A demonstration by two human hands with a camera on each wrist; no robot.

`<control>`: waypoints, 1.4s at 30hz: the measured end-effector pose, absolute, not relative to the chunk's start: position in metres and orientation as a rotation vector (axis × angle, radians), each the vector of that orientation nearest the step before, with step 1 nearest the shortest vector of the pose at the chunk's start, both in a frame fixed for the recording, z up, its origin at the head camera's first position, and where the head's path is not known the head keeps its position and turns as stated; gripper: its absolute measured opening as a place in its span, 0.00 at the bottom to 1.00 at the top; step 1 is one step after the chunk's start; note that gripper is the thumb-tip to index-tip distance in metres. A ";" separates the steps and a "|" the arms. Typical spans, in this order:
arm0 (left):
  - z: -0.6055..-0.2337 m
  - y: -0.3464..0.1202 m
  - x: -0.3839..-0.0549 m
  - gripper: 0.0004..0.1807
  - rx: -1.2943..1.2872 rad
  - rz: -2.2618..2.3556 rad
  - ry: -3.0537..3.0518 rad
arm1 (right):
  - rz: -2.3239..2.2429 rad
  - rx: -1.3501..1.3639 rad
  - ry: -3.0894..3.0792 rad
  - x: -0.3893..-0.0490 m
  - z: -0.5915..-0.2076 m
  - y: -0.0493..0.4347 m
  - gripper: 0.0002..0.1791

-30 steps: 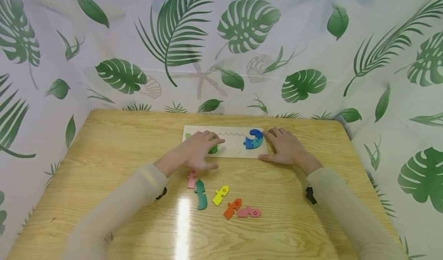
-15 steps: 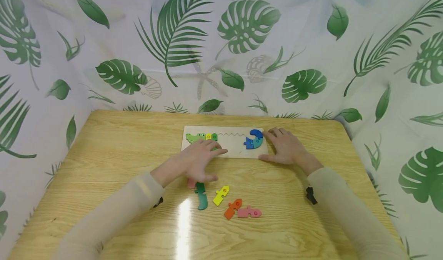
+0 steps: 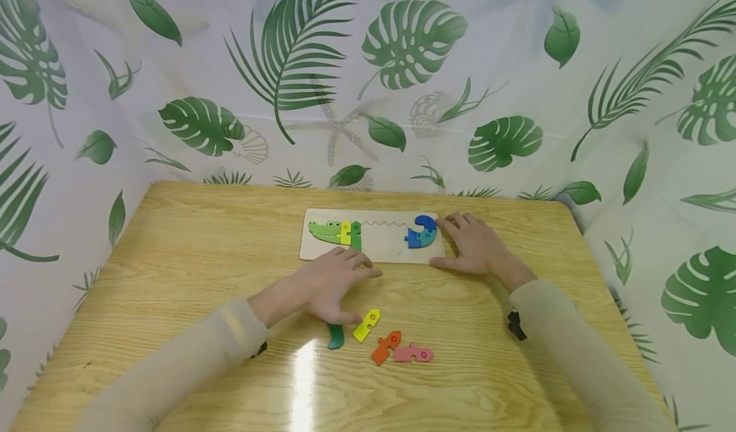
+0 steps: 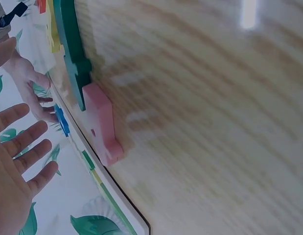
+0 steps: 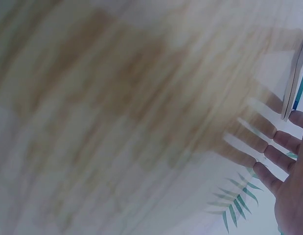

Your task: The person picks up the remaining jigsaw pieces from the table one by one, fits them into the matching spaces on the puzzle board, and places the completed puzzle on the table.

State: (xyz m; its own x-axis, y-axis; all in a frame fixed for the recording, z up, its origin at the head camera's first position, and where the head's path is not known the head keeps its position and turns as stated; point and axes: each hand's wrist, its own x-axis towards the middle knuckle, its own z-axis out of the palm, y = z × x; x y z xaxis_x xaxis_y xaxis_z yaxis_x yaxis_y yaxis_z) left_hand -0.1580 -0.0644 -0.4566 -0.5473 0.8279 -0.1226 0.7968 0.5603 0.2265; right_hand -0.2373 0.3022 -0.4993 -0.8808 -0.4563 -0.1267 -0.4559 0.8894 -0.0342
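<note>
My left hand [image 3: 335, 285] hovers over the loose puzzle pieces with its fingers spread, holding nothing. Below it lie a dark green tail-shaped piece [image 3: 336, 338], partly covered in the head view, and a pink piece [image 4: 100, 120], seen in the left wrist view. A pale wooden crocodile puzzle board [image 3: 382, 245] lies at the back of the table. On its left are the green crocodile head [image 3: 324, 230], a yellow piece [image 3: 345, 232] and a green piece [image 3: 356, 235]; blue tail pieces [image 3: 424, 232] sit at the right. My right hand [image 3: 476, 243] touches the board's right edge, fingers extended.
A yellow piece [image 3: 367, 325], an orange piece [image 3: 387, 347] and another pink piece [image 3: 414, 353] lie on the wooden table [image 3: 230, 240] in front of the board. A leaf-patterned cloth [image 3: 356, 55] hangs behind and along both sides.
My left hand has moved back from the board toward me, uncovering the crocodile head, yellow and green pieces, and now covers the nearer pink piece in the head view. My right hand stays put.
</note>
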 end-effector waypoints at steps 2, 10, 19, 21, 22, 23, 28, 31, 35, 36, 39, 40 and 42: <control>-0.457 -0.064 -0.155 0.48 1.351 0.218 2.560 | -0.006 -0.709 2.927 -0.237 -0.499 0.302 0.61; -0.464 -0.064 -0.146 0.48 1.394 0.208 2.543 | 0.011 -0.710 2.924 -0.236 -0.498 0.302 0.61; -0.471 -0.063 -0.135 0.47 1.472 0.179 2.509 | 0.013 -0.709 2.929 -0.237 -0.499 0.302 0.60; -0.473 -0.062 -0.133 0.46 1.488 0.178 2.516 | 0.015 -0.705 2.928 -0.237 -0.500 0.302 0.60; -0.474 -0.062 -0.132 0.46 1.491 0.176 2.521 | 0.013 -0.705 2.927 -0.237 -0.500 0.302 0.61; -0.474 -0.062 -0.131 0.46 1.492 0.174 2.523 | 0.012 -0.706 2.925 -0.237 -0.500 0.302 0.61; -0.477 -0.060 -0.130 0.46 1.478 0.159 2.511 | 0.013 -0.704 2.922 -0.236 -0.498 0.302 0.61; -0.479 -0.060 -0.129 0.45 1.473 0.156 2.506 | 0.015 -0.707 2.925 -0.236 -0.497 0.301 0.60; -0.483 -0.060 -0.130 0.44 1.486 0.160 2.510 | 0.016 -0.710 2.924 -0.237 -0.498 0.302 0.60; -0.484 -0.060 -0.130 0.44 1.491 0.160 2.511 | 0.018 -0.709 2.922 -0.237 -0.498 0.302 0.61; -0.485 -0.060 -0.130 0.43 1.500 0.157 2.516 | 0.016 -0.711 2.916 -0.237 -0.498 0.301 0.61; -0.485 -0.060 -0.130 0.43 1.502 0.155 2.516 | 0.015 -0.711 2.915 -0.237 -0.498 0.302 0.61; -0.486 -0.060 -0.130 0.43 1.505 0.152 2.516 | 0.014 -0.711 2.914 -0.237 -0.498 0.302 0.61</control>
State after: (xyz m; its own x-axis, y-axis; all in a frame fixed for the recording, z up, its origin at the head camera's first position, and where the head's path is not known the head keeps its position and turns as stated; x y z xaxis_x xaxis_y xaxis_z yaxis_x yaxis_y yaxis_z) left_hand -0.1296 -0.0595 -0.4857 -0.4587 0.8801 -0.1225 0.8590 0.4745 0.1923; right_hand -0.2374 0.3015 -0.4977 -0.8782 -0.4574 -0.1397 -0.4587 0.8882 -0.0243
